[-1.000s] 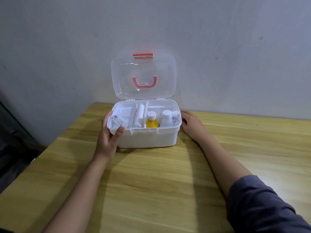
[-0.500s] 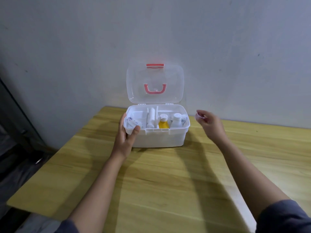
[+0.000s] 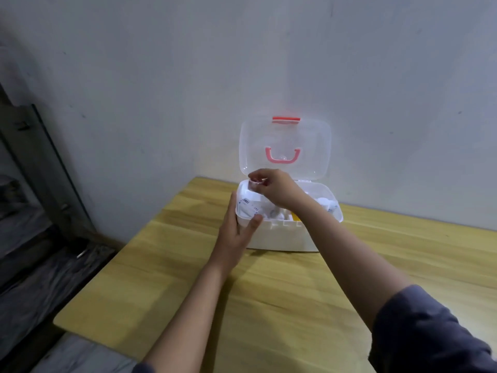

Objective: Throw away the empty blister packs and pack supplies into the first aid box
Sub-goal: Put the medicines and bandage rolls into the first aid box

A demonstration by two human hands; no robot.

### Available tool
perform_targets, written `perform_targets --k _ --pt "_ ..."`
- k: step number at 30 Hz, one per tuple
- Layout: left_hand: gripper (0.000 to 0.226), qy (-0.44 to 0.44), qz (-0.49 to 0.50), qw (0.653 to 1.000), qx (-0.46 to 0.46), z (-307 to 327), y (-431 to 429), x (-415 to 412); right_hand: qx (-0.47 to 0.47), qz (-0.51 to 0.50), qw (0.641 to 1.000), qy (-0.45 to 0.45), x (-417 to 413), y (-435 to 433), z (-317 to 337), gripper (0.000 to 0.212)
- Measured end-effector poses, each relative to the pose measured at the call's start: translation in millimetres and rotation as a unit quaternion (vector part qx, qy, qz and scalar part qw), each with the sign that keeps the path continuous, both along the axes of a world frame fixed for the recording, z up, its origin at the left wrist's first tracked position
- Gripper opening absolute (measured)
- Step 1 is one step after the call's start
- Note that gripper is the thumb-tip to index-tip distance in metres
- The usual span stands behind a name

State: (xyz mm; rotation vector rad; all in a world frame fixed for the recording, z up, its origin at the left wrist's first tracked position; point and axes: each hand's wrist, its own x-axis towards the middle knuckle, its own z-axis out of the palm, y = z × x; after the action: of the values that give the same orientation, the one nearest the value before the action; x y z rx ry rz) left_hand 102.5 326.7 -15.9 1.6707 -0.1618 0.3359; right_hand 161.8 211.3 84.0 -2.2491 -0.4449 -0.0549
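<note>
The white first aid box (image 3: 285, 235) stands open on the wooden table, its clear lid (image 3: 309, 146) with a pink handle upright against the wall. My left hand (image 3: 236, 232) grips the box's front left corner, thumb on the rim. My right hand (image 3: 279, 188) reaches across the box and pinches a small clear round item (image 3: 255, 184) above the left compartment. Inside lie a white packet with blue print (image 3: 248, 205), a yellow bottle (image 3: 295, 217) partly hidden by my right arm, and a white bottle (image 3: 326, 203) at the right end.
The table (image 3: 269, 305) runs from the wall toward me; its left edge drops to a dark floor (image 3: 40, 278) beside a metal frame (image 3: 45, 157). A grey wall stands right behind the box.
My right hand has moved from the box's right side across to above its left compartment, carrying the small clear item. My left hand stays on the box. The camera view has shifted left.
</note>
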Motion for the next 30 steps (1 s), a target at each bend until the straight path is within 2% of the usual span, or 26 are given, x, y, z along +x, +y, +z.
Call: perform_targets --k 3,5,7,12,14,16,20,24,27,30 --pt "0.061 0.008 -0.006 1.000 0.010 -2 2 1 -0.062 0.000 0.998 0.018 11 6 -8 0.035" --pt "0.078 0.014 -0.006 1.000 0.016 -3 4 2 -0.092 0.000 0.996 0.019 15 11 -10 0.036" --pt "0.090 0.018 -0.009 1.000 0.018 -2 5 2 -0.085 -0.008 0.996 0.019 18 13 -12 0.037" --pt "0.076 0.017 -0.007 1.000 0.024 -1 5 1 -0.034 -0.040 0.997 -0.054 18 16 -14 0.026" --pt "0.084 0.017 -0.002 1.000 0.020 -3 6 2 0.001 -0.056 0.995 -0.080 17 15 -11 0.021" --pt "0.090 0.016 -0.005 1.000 0.021 -4 6 4 0.012 -0.059 0.996 -0.059 18 12 -7 0.014" --pt "0.081 0.008 -0.009 1.000 0.023 -5 6 5 -0.032 -0.030 0.999 0.024 15 5 3 0.006" --pt "0.082 0.010 -0.019 1.000 0.016 -5 7 6 -0.063 0.017 0.996 0.062 17 -4 10 0.011" --pt "0.081 0.009 -0.018 1.000 0.020 -5 7 6 -0.153 0.047 0.987 0.007 17 -9 12 0.031" --pt "0.084 0.013 -0.018 1.000 0.020 -6 8 6 -0.160 0.038 0.986 -0.029 16 -13 9 0.047"
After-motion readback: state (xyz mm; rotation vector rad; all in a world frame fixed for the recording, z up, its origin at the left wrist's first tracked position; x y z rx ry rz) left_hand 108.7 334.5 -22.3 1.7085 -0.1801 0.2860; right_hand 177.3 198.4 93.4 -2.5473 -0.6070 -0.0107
